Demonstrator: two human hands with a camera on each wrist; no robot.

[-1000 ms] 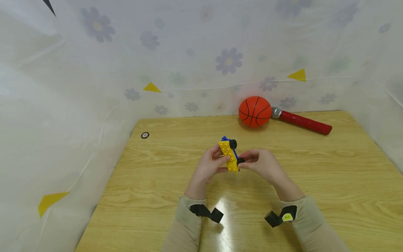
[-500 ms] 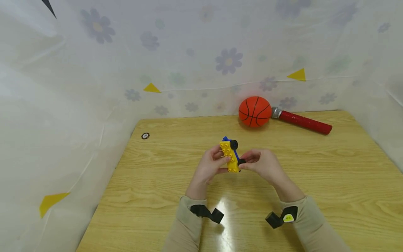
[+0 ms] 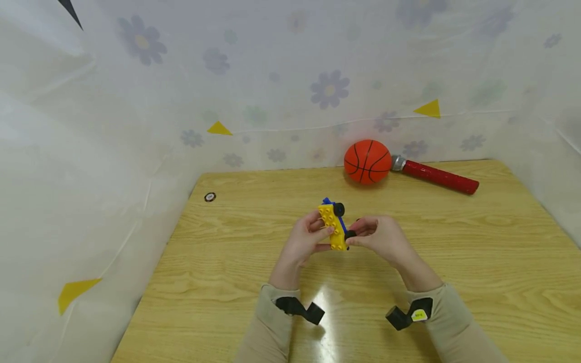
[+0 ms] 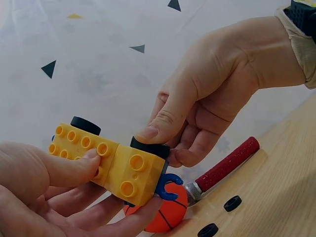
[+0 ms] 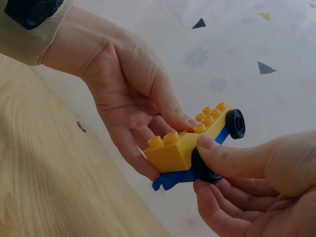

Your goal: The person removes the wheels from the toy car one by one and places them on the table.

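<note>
Yellow studded bricks on a blue chassis form the toy car [image 3: 333, 228], held above the wooden table [image 3: 476, 262]. The left hand [image 3: 303, 241] cradles it, thumb on the studs; the right hand [image 3: 380, 237] pinches its near black wheel [image 5: 203, 168]. Only the left wrist view shows two loose wheels [image 4: 232, 203] on the table beyond the car. Farther beyond lie a basketball [image 3: 367, 161] and red pump [image 3: 436, 175].

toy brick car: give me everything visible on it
The toy brick car looks like plastic: yellow studded bricks on top of a blue chassis whose open hook end sticks out, with black wheels at the sides. It is held off the wooden table, tilted, between both hands. The left hand grips the yellow body, thumb on the studs. The right hand pinches one black wheel near the hook end; another wheel at the far end is untouched.
</note>
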